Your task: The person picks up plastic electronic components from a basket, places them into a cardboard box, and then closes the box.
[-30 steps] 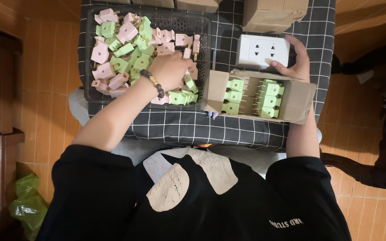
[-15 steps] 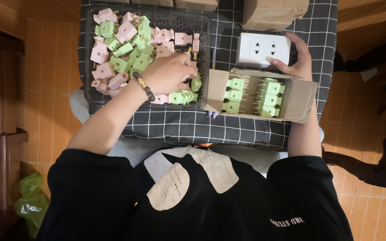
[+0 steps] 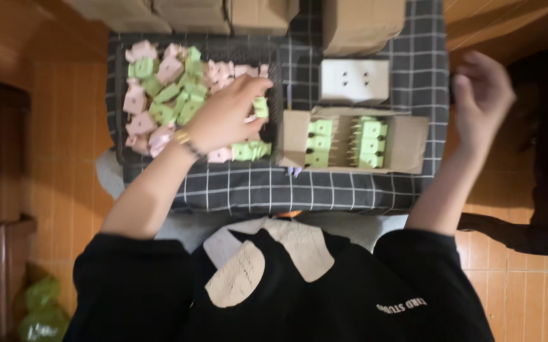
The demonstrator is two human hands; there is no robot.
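My left hand point(image 3: 226, 114) lies in a black tray point(image 3: 119, 120) filled with several pink and green plastic plugs point(image 3: 160, 95), fingers curled over some of them near the tray's right side. Whether it grips one I cannot tell. My right hand point(image 3: 481, 95) is lifted off to the right of an open cardboard box point(image 3: 407, 142), blurred, fingers loosely apart and holding nothing. Inside the box stand two rows of green plugs point(image 3: 343, 142).
A white socket block point(image 3: 354, 81) lies behind the open box. Closed cardboard boxes point(image 3: 362, 22) line the far edge. Everything rests on a dark checked cloth point(image 3: 299, 190) over my lap. Orange tiled floor lies on both sides, with a green bag point(image 3: 40, 307) at the lower left.
My right hand has let go of the open box's right end and moved up and to the right. My left hand has stayed in the tray, shifting slightly among the plugs.
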